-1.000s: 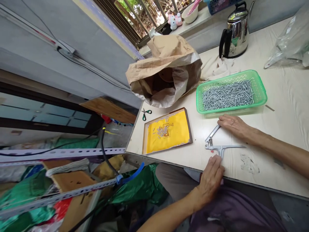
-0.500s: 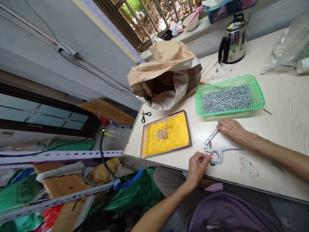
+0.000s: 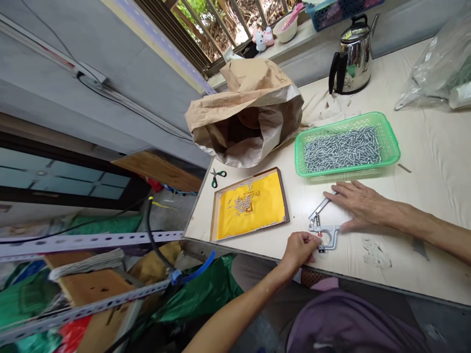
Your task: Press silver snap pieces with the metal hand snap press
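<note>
Flat on the table near its front edge lie silver hand-press pliers (image 3: 334, 236), of the snap-fastener kind, with a spring and a small red piece in the jaw. My right hand (image 3: 358, 203) spans the two spread handles, fingers on the upper one and thumb by the lower. At the jaw, my left hand (image 3: 300, 247) has its thumb and finger pinched beside the red piece; whatever it pinches is too small to make out. A green plastic basket (image 3: 348, 172) full of small silver metal pins (image 3: 342, 147) stands behind the pliers.
To the left lies a shallow tray (image 3: 282, 193) lined with a yellow sheet (image 3: 265, 215), with several pins on it. Green-handled scissors (image 3: 218, 177) lie beyond it. An open paper sack (image 3: 243, 98), a steel kettle (image 3: 355, 59) and a clear plastic bag (image 3: 430, 73) stand farther back.
My right hand has opened wider, its thumb coming down to the lower handle. My left hand stays pinched at the jaw. The whole view has shifted slightly.
</note>
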### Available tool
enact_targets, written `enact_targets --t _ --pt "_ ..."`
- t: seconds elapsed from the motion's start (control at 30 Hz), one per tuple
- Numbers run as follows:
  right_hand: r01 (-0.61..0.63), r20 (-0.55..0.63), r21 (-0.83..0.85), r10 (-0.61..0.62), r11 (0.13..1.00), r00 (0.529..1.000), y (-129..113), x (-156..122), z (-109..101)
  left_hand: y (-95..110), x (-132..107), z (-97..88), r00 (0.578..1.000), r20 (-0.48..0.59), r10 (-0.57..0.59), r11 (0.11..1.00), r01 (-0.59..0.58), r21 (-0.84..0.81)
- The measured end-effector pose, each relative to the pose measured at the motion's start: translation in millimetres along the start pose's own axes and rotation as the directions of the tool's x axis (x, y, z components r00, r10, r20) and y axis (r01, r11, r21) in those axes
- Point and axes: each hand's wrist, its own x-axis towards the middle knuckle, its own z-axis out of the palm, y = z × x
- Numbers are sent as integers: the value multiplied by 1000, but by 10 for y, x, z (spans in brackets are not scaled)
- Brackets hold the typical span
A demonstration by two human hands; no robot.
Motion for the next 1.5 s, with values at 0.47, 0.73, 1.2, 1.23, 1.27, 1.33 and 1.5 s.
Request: enact_targets --t 0.47,0.73,1.2,1.23,1.27,1.33,1.5 --pt "23 -47 -10 -24 1000 999 -21 -182 121 -49 9 10 998 -15 63 996 -62 58" --pt "21 -66 19 -19 1000 998 -52 -137 28 -93 31 17 997 -11 79 995 -78 60" --pt "-72 -51 105 78 992 996 -209 -192 -97 -153 48 23 996 -1 92 991 -91 103" --pt "-81 -46 103 86 991 995 -222 -200 -98 -170 39 18 994 -15 111 984 -107 141" --pt "-91 -39 98 95 991 995 -234 -208 -101 -188 25 13 985 -45 164 969 -153 196" --pt "-106 -27 87 108 991 994 -256 -220 -111 -216 -12 13 918 -133 375 883 -310 352" --pt "-107 -18 89 109 990 994 -291 -230 -132 -124 38 141 540 -21 841 401 -599 693"
